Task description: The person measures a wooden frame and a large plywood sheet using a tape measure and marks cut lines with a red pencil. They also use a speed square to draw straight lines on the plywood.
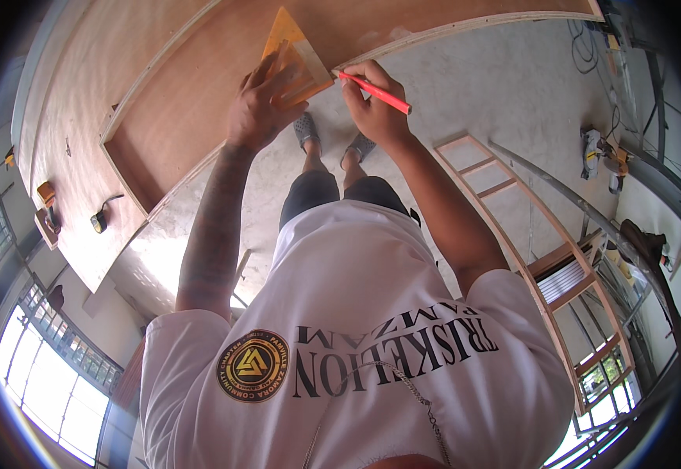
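Observation:
My left hand [258, 102] presses an orange triangular square [297, 51] flat against the edge of a large brown plywood board [192, 94]. My right hand [373, 105] grips a red pencil [378, 93], its tip touching the board's edge right beside the square. Both hands are close together at the board's near edge, above my feet in grey clogs [307, 129].
A pale wooden panel [67, 141] lies left of the board, with a small dark tape measure [100, 222] on it. A curved ladder-like wooden frame [512, 203] lies on the concrete floor [496, 86] at the right. A power tool [590, 150] and cables sit further right.

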`<state>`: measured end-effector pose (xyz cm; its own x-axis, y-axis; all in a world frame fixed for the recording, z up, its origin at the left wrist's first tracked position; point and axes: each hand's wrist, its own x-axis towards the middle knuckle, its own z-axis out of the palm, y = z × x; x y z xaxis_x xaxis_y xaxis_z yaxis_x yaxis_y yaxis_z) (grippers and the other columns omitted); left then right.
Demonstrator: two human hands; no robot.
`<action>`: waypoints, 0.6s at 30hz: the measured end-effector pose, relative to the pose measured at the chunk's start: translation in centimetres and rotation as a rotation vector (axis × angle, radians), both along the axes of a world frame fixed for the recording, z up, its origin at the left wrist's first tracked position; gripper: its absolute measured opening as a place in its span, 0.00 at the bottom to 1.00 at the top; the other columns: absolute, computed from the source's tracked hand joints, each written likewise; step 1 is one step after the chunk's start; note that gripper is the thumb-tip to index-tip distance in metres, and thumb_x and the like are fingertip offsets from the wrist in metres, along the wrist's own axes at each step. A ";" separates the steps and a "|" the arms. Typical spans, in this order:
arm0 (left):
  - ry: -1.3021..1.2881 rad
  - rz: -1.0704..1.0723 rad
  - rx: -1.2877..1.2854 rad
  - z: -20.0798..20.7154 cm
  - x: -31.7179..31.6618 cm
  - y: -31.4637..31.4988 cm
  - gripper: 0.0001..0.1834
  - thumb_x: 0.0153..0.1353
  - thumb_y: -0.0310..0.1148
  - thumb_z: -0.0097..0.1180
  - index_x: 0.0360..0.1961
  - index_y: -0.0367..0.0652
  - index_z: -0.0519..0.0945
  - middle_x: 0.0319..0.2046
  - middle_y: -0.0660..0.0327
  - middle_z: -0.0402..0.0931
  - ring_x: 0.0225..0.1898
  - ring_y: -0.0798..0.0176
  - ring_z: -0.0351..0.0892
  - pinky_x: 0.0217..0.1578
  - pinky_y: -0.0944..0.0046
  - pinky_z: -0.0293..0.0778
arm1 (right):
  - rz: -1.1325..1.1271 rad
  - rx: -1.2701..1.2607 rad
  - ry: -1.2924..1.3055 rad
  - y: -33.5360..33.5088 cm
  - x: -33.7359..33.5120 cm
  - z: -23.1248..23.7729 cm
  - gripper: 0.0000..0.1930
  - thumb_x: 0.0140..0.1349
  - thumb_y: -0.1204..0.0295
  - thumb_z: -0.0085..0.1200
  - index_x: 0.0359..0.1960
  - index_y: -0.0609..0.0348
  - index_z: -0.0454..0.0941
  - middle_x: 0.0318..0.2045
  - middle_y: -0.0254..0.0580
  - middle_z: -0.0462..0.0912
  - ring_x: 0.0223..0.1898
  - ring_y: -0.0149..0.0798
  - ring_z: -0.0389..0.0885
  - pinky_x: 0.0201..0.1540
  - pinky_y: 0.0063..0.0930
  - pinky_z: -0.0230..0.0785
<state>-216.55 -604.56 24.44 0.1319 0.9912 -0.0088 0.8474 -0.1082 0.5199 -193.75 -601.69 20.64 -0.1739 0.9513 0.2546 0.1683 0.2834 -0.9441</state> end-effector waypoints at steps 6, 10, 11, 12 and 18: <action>0.049 0.017 0.073 -0.2 0.6 -0.1 0.36 0.44 0.34 0.77 0.59 0.57 0.82 0.71 0.57 0.68 0.61 0.42 0.74 0.59 0.49 0.77 | -0.005 -0.002 -0.006 0.1 -0.1 -0.1 0.04 0.66 0.78 0.58 0.40 0.63 0.79 0.36 0.47 0.88 0.34 0.38 0.88 0.37 0.29 0.79; 0.069 0.009 0.086 -0.3 0.6 -0.3 0.36 0.44 0.33 0.76 0.60 0.58 0.81 0.72 0.59 0.66 0.61 0.43 0.74 0.59 0.49 0.77 | -0.003 -0.020 -0.037 0.0 -0.3 -0.2 0.04 0.66 0.78 0.58 0.41 0.63 0.79 0.35 0.46 0.88 0.33 0.38 0.88 0.35 0.29 0.79; 0.069 0.009 0.083 -0.3 0.5 -0.3 0.36 0.44 0.33 0.76 0.60 0.59 0.81 0.73 0.59 0.65 0.61 0.43 0.74 0.59 0.49 0.77 | 0.000 -0.027 -0.052 0.0 -0.3 -0.2 0.04 0.66 0.78 0.58 0.41 0.63 0.79 0.34 0.46 0.88 0.33 0.38 0.88 0.35 0.29 0.79; 0.063 0.011 0.076 -0.2 0.5 -0.3 0.36 0.45 0.33 0.76 0.60 0.59 0.81 0.73 0.60 0.65 0.62 0.43 0.74 0.59 0.50 0.77 | 0.003 -0.034 -0.067 -0.1 -0.4 -0.2 0.04 0.66 0.78 0.58 0.41 0.63 0.79 0.34 0.46 0.88 0.33 0.38 0.88 0.34 0.29 0.79; 0.048 0.012 0.067 -0.1 0.3 -0.4 0.35 0.45 0.33 0.76 0.59 0.62 0.82 0.73 0.61 0.65 0.63 0.43 0.73 0.60 0.50 0.77 | 0.032 0.025 -0.149 0.1 -0.6 0.6 0.04 0.65 0.79 0.58 0.39 0.62 0.79 0.32 0.48 0.86 0.30 0.43 0.87 0.32 0.31 0.77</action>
